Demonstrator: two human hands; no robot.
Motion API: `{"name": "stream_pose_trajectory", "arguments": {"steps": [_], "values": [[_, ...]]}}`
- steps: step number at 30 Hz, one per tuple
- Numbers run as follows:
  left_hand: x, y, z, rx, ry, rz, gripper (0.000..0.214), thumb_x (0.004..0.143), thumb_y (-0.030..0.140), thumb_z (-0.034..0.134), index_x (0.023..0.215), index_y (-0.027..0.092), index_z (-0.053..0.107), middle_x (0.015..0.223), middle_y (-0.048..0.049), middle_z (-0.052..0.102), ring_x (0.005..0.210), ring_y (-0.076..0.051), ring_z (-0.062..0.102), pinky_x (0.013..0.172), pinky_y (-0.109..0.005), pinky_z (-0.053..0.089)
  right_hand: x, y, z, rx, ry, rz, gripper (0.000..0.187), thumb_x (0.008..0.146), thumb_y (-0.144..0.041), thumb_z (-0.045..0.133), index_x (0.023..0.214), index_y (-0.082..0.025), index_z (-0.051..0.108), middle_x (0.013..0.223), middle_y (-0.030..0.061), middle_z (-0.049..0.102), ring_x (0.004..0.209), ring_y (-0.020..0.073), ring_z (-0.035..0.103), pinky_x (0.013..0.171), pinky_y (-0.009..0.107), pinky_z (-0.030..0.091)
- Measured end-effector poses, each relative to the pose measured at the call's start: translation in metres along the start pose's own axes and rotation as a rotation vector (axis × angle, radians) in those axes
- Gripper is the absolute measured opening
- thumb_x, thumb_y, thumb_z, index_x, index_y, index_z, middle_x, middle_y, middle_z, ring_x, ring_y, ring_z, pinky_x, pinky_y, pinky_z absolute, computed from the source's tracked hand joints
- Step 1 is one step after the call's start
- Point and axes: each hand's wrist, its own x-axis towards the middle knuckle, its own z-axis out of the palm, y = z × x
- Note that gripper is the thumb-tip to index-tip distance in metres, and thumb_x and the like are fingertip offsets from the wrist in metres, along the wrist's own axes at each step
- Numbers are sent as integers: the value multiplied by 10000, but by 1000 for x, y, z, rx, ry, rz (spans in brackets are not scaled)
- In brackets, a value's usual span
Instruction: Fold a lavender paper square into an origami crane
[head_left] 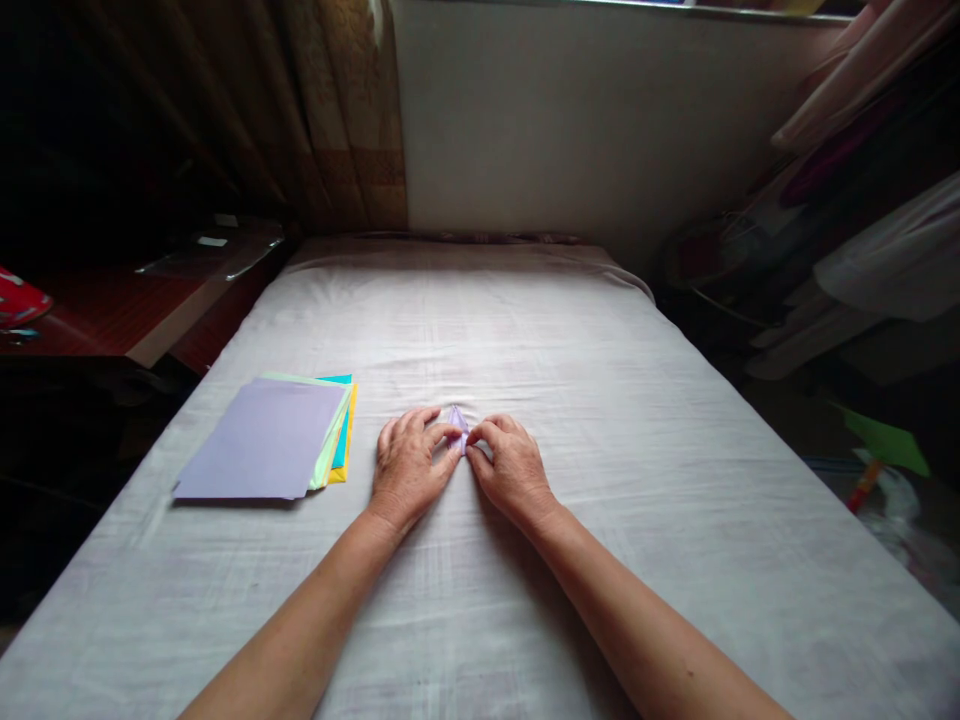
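Observation:
A small folded piece of purple paper (456, 418) lies on the pale bedsheet, its pointed end facing away from me. My left hand (412, 462) is closed on its left side, thumb and forefinger pinching the paper while the other fingers rest curled on the sheet. From the right, my right hand (514, 465) pinches the paper's lower right edge between thumb and forefinger. Fingertips of both hands nearly meet and cover the lower part of the paper. Left of my left hand sits a stack of coloured paper sheets (262, 440), purple on top, with green, blue and yellow edges showing.
The sheet-covered bed (465, 330) reaches back to a pale wall (585, 130). A brown curtain (345, 110) hangs at the back left, above a reddish wooden table (97, 315). Clothes (892, 255) hang on the right, over a green item (885, 440).

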Motion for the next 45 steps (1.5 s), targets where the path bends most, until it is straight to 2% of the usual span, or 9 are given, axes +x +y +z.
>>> {"name": "stream_pose_trajectory", "arguments": {"steps": [6,11,20,25,28,33,38,41,45], "values": [[2,-1,0,-21,-5,-31,178,828,309,683,1001,320,721,1297,-47,609,1265,-249,503,1113,-502,303,6,0,-4,28,-56,40,47,821,-184,669,851,-219,667,917,28,640,883,190,586,792,299,415],[4,-5,0,-57,-10,-14,178,838,272,661,995,330,718,1280,-26,625,1257,-243,511,1103,-504,313,4,3,0,9,24,19,51,816,-194,669,861,-219,666,910,28,647,862,187,583,791,296,413],[4,-3,4,-36,45,-40,153,822,248,662,966,300,677,1260,-20,646,1241,-242,528,1107,-505,310,0,6,7,28,73,-21,82,820,-186,637,892,-218,662,912,37,651,877,195,591,813,308,436],[0,-6,5,-28,89,-32,252,821,280,658,1069,240,630,1294,-87,628,1251,-261,526,1109,-480,331,-7,9,10,80,148,-79,186,842,-204,616,1022,-201,663,1028,73,668,960,216,596,878,334,452],[-2,-7,6,2,104,-29,226,825,290,659,1039,218,646,1320,-114,610,1268,-279,513,1106,-477,341,-10,7,9,56,150,-87,163,857,-210,604,998,-207,685,1049,80,668,972,222,594,899,345,451],[-2,-7,8,0,106,-32,167,816,301,665,976,252,660,1303,-72,629,1275,-272,510,1111,-486,333,-10,4,9,12,147,-86,144,852,-221,612,968,-215,697,1044,78,666,977,227,589,897,349,449],[-3,-1,4,-73,65,-27,160,824,262,643,984,269,633,1231,-31,678,1277,-262,518,1133,-524,278,-10,4,9,32,158,-82,155,849,-216,602,978,-222,689,1053,76,668,973,224,596,894,348,453],[-4,2,0,-166,33,22,160,850,253,608,1009,271,614,1090,-8,723,1127,-226,619,1141,-521,264,-10,5,9,76,155,-79,177,859,-219,582,1009,-223,675,1042,70,677,977,223,603,897,349,455],[-4,1,-1,-323,47,65,160,851,214,571,999,262,610,1120,-15,717,1064,-202,648,1088,-457,380,-9,6,10,146,176,-68,254,857,-207,548,1093,-198,640,1049,74,685,975,223,608,900,357,455]]}}
